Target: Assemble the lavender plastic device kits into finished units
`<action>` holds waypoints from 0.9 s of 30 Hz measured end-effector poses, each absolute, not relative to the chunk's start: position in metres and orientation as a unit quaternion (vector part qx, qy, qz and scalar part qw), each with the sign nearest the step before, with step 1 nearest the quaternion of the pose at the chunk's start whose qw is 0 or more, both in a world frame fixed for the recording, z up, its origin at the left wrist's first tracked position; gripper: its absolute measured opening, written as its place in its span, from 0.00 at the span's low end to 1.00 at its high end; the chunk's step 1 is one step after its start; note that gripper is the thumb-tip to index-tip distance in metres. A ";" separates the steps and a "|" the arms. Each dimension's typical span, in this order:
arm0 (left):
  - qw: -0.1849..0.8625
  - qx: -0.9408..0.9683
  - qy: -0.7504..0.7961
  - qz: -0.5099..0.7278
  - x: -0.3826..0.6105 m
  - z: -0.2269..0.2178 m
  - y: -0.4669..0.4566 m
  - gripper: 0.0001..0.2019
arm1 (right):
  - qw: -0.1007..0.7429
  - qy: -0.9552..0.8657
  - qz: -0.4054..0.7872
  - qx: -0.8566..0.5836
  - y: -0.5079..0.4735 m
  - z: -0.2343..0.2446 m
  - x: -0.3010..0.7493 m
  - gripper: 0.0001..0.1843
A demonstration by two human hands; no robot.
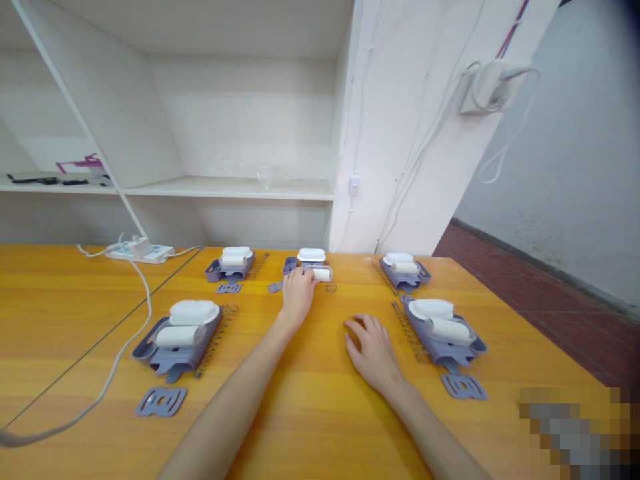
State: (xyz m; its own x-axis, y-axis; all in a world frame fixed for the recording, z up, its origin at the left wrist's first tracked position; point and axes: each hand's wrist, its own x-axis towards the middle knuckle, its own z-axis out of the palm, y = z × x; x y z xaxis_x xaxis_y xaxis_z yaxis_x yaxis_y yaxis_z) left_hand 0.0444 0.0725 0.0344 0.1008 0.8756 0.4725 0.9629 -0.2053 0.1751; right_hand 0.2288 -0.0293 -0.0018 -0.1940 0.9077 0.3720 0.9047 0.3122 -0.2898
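Observation:
My left hand (297, 295) reaches to the middle set at the far side of the table, its fingers closed on a white cylinder (321, 274). Under and behind that hand are a grey-purple plastic part (290, 265) and a white oval piece (311, 255), partly hidden. A small flat slotted plate (275, 287) lies left of the wrist, and a wire coil (331, 287) to its right. My right hand (373, 350) rests low over the bare tabletop, fingers apart and slightly bent, holding nothing. Closest to it is a long coil spring (409, 332).
Similar sets of grey holders with white pieces stand at front left (175, 347), back left (233, 267), back right (405, 272) and front right (440, 337). A power strip (141, 250) with a white cable (143, 287) lies at left. Shelves (230, 188) rise behind.

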 end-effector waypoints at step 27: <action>-0.022 -0.828 -0.492 -0.268 0.023 -0.006 0.054 0.18 | 0.199 -0.816 -0.115 -0.531 -0.023 0.008 0.215 0.23</action>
State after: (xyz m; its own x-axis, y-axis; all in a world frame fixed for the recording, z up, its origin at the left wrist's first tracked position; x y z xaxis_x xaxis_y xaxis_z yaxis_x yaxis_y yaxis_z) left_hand 0.0233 0.0542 -0.0055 0.3730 0.8262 0.4222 0.8031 -0.5154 0.2991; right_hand 0.2146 -0.0229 0.0084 -0.3567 0.8205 0.4467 0.9122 0.4091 -0.0230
